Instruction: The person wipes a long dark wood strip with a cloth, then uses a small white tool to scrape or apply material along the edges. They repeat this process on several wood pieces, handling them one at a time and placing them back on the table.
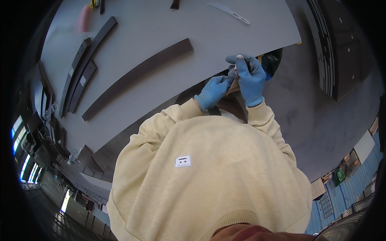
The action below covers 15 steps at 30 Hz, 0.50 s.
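Both of my hands wear blue gloves and are close together at the near edge of the grey table (169,24). A crumpled beige-pink cloth (234,86) is bunched between them. My left hand (211,93) is closed, pinching the lower side of the cloth. My right hand (252,78) is closed round its upper part, with a pale bit showing at a fingertip. To the left of my hands, a long dark brown curved board (138,77) lies on the table.
Several narrower dark curved pieces (82,68) lie at the table's left. A white knife-shaped tool (230,13) and a pink roll (84,18) are at the far side. A dark bag (272,62) hangs by the table corner. Stacked dark panels (348,48) stand at the right.
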Each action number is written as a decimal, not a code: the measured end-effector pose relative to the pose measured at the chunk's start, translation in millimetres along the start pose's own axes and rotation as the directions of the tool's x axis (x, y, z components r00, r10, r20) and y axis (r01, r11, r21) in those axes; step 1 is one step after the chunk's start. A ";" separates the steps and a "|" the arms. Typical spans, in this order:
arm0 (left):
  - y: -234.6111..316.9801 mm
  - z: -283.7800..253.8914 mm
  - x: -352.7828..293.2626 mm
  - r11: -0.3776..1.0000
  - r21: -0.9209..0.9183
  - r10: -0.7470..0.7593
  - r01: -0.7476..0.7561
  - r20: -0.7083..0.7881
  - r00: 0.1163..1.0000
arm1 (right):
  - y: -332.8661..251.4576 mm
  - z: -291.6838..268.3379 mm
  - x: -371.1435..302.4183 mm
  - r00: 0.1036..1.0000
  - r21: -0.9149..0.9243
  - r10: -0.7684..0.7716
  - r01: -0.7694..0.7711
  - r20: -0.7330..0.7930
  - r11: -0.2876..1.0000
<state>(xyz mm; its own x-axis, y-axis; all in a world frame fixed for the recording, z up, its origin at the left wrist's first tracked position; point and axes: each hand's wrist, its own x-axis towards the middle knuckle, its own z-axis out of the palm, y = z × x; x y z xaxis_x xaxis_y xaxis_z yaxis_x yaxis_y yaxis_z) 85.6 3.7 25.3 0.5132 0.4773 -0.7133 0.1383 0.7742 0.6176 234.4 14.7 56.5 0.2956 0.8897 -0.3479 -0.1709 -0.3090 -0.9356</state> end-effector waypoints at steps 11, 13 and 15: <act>2.9 -84.0 -6.3 0.754 0.599 0.479 -0.270 -0.219 0.850 | 83.8 71.2 73.7 0.840 -0.661 -0.402 0.537 0.364 0.524; 6.7 -112.8 -16.4 0.568 0.765 0.661 -0.302 -0.206 0.721 | 89.8 84.6 79.0 0.826 -0.692 -0.388 0.557 0.408 0.460; 11.3 -146.1 -18.1 0.389 0.872 0.809 -0.296 -0.170 0.563 | 93.2 92.9 76.9 0.827 -0.726 -0.363 0.555 0.429 0.406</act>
<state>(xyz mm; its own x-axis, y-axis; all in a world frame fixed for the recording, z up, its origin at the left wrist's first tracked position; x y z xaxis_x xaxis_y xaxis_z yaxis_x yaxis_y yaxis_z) -45.8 64.5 -3.2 0.2568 0.9656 0.0415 0.6407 -0.2023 0.7407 153.9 85.5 -51.9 -0.0969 0.9923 0.0778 0.7769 0.1242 -0.6172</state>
